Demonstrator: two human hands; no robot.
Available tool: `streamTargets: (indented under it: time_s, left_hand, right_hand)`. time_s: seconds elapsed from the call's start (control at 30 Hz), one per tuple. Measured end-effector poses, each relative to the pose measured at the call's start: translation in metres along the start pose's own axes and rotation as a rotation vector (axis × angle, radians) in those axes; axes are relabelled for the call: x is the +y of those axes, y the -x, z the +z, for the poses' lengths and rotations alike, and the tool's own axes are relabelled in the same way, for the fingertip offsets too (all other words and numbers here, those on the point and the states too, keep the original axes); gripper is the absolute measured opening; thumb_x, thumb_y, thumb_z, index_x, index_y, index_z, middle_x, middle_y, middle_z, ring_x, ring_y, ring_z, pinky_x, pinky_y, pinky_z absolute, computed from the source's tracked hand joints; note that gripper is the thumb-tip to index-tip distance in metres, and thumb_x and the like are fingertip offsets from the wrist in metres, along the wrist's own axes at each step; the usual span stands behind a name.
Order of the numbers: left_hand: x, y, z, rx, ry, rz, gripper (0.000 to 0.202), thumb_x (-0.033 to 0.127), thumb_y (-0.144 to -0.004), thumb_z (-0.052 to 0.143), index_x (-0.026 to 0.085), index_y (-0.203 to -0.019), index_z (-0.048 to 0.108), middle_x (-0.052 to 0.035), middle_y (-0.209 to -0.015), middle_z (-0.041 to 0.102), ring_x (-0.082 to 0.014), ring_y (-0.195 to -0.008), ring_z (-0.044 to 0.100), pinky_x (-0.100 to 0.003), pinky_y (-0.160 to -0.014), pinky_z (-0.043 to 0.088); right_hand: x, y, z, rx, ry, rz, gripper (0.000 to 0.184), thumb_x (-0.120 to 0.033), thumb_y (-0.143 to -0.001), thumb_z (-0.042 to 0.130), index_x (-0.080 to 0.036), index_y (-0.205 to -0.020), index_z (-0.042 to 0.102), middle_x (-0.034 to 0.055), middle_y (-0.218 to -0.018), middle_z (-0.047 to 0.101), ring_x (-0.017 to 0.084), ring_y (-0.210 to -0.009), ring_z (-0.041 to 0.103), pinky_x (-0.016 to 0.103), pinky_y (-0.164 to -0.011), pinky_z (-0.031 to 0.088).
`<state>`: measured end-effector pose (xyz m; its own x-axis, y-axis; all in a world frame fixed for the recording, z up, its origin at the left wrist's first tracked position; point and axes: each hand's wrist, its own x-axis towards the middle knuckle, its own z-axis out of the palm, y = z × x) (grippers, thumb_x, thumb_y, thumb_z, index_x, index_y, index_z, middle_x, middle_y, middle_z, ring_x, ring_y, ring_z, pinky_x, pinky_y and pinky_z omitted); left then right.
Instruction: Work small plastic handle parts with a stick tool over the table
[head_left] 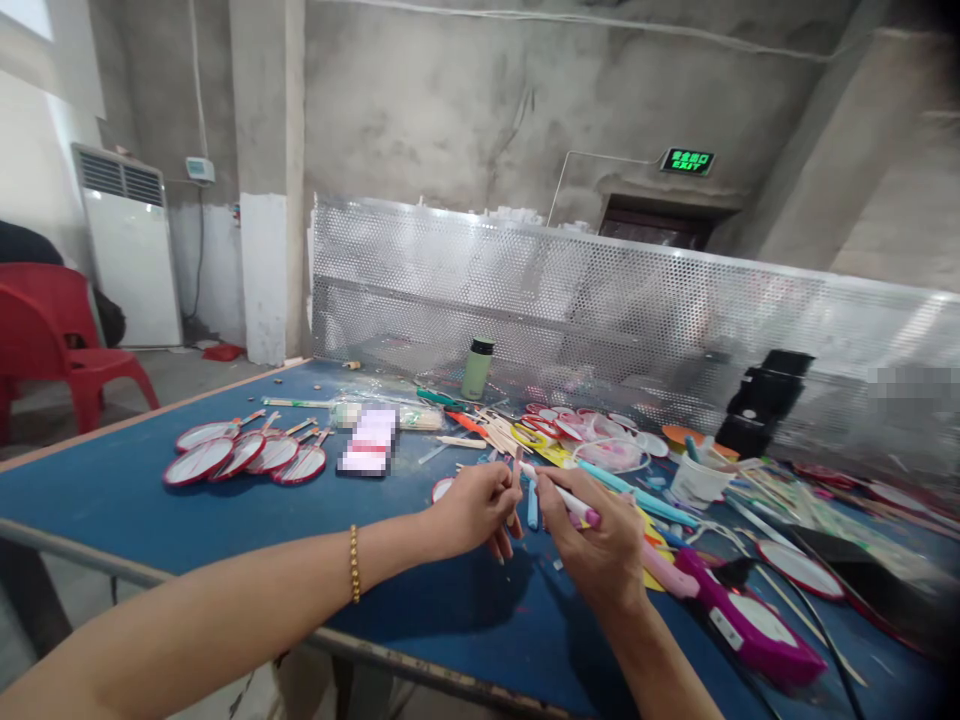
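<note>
Both hands meet above the front middle of the blue table. My left hand [480, 505], with a gold bead bracelet on the wrist, is closed on a thin flat stick [517, 460] whose upper end sticks up past the fingers. Most of that stick is hidden. In a writing grip, my right hand [600, 530] holds a white marker pen [566, 495] with a purple end, its tip at the stick. A round red-rimmed disc [442, 488] lies partly hidden behind my left hand. Behind the pen is a small blue piece [533, 505].
Several red-rimmed round fans [199, 462] lie at the left, beside a lit phone [369, 440]. A green bottle [477, 370] stands at the back. Wooden sticks, a white cup [701, 478] and a purple device [757, 620] crowd the right. A perforated metal screen [525, 290] closes the far edge.
</note>
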<state>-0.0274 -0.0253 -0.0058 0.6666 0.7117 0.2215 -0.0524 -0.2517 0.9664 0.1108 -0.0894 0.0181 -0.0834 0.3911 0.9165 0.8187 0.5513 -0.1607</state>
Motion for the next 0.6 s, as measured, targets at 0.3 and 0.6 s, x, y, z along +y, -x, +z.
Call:
streamTargets:
  time_s: [0.3,0.6]
  left_hand:
    - [-0.001,-0.0012,-0.0003,0.002,0.009,0.0,0.025,0.04,-0.088,0.05,0.018,-0.081,0.041,0.0011,-0.059,0.06,-0.0108,-0.038,0.057,-0.02,-0.037,0.047]
    - [0.0004,-0.0005,-0.0004,0.001,-0.009,0.005,0.029,0.045,-0.087,0.051,0.018,-0.08,0.041,0.0009,-0.059,0.059,-0.0111,-0.038,0.057,-0.02,-0.037,0.046]
  right_hand:
    - [0.0026,0.0013,0.001,-0.004,-0.012,0.008,0.013,-0.021,-0.088,0.057,-0.02,-0.087,0.07,0.0034,-0.075,0.071,0.015,-0.067,0.067,0.025,-0.064,0.052]
    - [0.0005,0.0012,-0.0003,-0.002,-0.013,0.026,0.013,-0.022,-0.088,0.057,-0.02,-0.086,0.07,0.0021,-0.073,0.07,0.014,-0.063,0.066,0.024,-0.063,0.052]
